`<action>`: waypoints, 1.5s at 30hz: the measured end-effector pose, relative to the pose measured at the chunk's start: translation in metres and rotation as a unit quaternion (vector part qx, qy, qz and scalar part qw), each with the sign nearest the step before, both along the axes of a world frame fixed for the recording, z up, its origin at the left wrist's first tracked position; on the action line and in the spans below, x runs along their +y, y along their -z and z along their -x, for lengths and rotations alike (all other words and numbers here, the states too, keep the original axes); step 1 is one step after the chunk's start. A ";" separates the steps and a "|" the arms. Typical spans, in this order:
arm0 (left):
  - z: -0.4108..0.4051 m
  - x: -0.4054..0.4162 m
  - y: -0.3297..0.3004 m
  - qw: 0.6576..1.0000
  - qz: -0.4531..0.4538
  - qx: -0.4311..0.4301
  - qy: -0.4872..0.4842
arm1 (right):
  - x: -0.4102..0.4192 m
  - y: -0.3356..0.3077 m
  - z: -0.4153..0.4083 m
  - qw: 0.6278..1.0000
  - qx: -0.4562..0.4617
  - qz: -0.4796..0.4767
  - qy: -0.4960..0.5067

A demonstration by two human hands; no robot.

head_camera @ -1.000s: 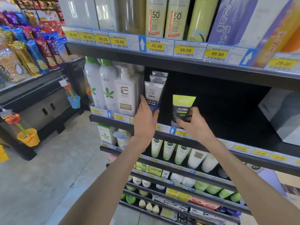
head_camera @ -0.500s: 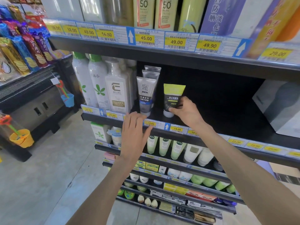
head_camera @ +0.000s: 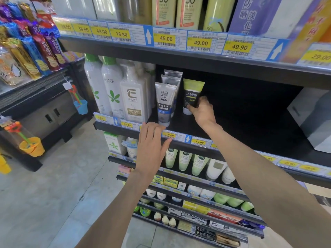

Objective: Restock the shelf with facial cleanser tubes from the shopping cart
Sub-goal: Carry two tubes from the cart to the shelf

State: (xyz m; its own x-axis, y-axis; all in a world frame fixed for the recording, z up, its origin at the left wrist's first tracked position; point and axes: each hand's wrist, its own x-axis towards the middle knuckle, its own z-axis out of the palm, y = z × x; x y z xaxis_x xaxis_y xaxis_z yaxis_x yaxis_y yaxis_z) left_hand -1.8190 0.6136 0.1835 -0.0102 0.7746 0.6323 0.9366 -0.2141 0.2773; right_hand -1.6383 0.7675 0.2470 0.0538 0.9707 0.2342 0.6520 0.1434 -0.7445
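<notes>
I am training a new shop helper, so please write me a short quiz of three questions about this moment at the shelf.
1. True or false: the right hand touches the black and green tube, which stands on its cap.
2. Multiple choice: the left hand is A) gripping a grey tube, B) open and empty at the shelf edge, C) inside a cart.
3. Fill in: the price tag beside the left hand's fingertips reads ____.

Key: 1 true. 2 B. 3 18.00.
</notes>
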 end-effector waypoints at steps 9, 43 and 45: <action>0.004 -0.004 -0.005 0.999 0.035 0.023 0.004 | -0.010 0.002 -0.011 0.997 0.008 0.058 -0.045; -0.220 -0.270 0.048 0.916 0.231 0.168 0.281 | -0.506 0.084 -0.255 0.916 -0.359 0.148 0.099; -0.257 -0.285 0.051 0.898 0.240 0.199 0.311 | -0.536 0.095 -0.286 0.917 -0.340 0.170 0.123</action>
State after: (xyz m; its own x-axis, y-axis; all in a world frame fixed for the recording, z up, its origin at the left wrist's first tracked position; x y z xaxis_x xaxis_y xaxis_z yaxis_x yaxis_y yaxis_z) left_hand -1.5616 0.3286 0.1327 0.6714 0.7366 0.0814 0.7227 -0.6750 0.1485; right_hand -1.3524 0.2317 0.1517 0.2348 0.9719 -0.0187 0.9633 -0.2352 -0.1292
